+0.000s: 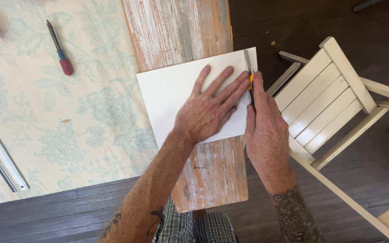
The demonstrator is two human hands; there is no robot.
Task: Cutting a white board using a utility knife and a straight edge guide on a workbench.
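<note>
White sheet (172, 96) lies under the flat, spread left hand (208, 110); right hand (266, 135) grips a knife (250, 76).

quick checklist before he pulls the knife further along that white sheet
1. Sheet held down: ok. The left hand lies flat, fingers spread, on the white sheet.
2. Sheet supported: ok. It rests on the worn wooden plank.
3. Knife grip: ok. The right hand is closed on the orange utility knife, blade at the sheet's right edge.
4. Left fingertips away from the blade: not ok. They sit right beside the knife.
5. Straightedge guiding the cut: cannot tell. None shows along the cut line.
6. Room beside the cut: not ok. The white chair stands close on the right.
</note>
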